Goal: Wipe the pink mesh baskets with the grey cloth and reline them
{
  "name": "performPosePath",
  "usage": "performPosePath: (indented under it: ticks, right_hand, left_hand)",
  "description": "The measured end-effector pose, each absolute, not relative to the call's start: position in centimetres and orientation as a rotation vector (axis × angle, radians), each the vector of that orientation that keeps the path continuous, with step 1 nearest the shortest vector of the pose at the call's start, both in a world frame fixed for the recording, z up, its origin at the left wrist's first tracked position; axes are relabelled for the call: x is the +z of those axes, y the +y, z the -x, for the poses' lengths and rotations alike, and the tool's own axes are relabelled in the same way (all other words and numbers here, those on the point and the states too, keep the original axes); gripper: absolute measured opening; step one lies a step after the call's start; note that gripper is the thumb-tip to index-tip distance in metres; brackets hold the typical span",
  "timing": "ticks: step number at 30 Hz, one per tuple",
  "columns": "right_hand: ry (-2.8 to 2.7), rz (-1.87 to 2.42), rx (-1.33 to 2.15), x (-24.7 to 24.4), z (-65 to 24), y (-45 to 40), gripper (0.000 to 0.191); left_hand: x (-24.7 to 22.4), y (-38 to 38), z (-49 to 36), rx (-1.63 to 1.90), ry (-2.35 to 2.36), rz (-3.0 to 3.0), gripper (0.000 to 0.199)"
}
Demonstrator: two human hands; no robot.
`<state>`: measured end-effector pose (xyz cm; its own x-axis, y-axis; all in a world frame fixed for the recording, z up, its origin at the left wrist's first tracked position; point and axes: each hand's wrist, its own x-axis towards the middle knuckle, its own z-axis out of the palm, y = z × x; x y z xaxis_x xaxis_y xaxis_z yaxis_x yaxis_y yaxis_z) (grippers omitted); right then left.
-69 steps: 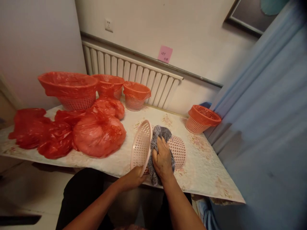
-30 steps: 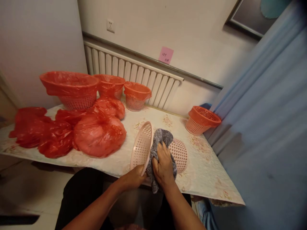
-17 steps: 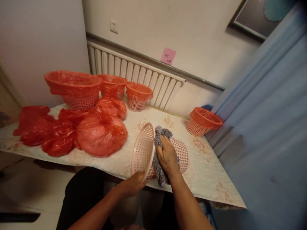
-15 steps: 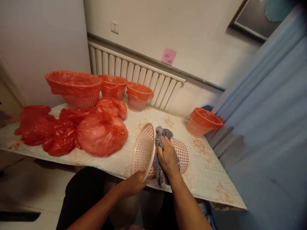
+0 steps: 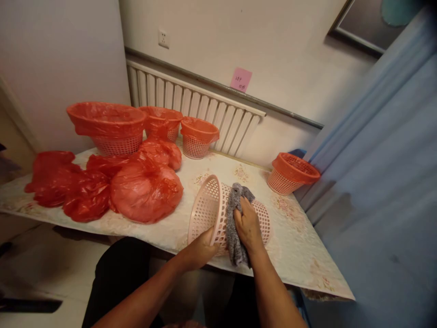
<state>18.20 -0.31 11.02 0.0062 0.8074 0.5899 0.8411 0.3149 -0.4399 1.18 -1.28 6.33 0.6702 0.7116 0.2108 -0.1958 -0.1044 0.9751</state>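
A pale pink plastic basket (image 5: 221,207) with square holes lies on its side at the front of the table, its mouth facing left. My left hand (image 5: 201,248) grips its rim at the near side, fingers inside and thumb outside. A grey cloth (image 5: 235,228) is bunched against the basket's outer wall. My right hand (image 5: 249,223) is closed on the cloth and presses it to the basket's side; some fingertips are hidden in the folds.
Baskets lined with red bags (image 5: 116,141) stand at the back left, another red-lined basket (image 5: 290,173) at the right by the blue curtain (image 5: 382,191). Several red plastic bags (image 5: 146,193) lie at the left of the cloth-covered table (image 5: 300,246). A radiator (image 5: 191,100) runs behind.
My right hand and the cloth have slid right along the basket, away from the rim, uncovering the wall beside it. My left hand has shifted slightly up and right along the rim.
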Motion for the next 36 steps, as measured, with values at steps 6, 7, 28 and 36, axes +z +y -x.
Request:
performPosePath:
  ticks: [6,7,28,36]
  right_hand:
    - [-1.589,1.763,-0.104,8.6,-24.9,-0.3,0.027]
    - [-1.561,1.798,-0.119,8.2,-25.9,-0.5,0.027]
    - [-1.428,1.829,-0.195,6.1,-27.3,-1.9,0.030]
    - [-1.396,1.843,-0.215,5.4,-27.3,-1.9,0.034]
  left_hand:
    - [6.2,-1.4,-0.9,0.762,0.487,-1.461,0.054]
    - [6.3,-1.4,-0.9,0.762,0.495,-1.468,0.054]
    - [7.9,-0.8,-1.6,0.849,0.645,-1.500,0.044]
    - [8.0,-0.7,-1.5,0.852,0.661,-1.499,0.046]
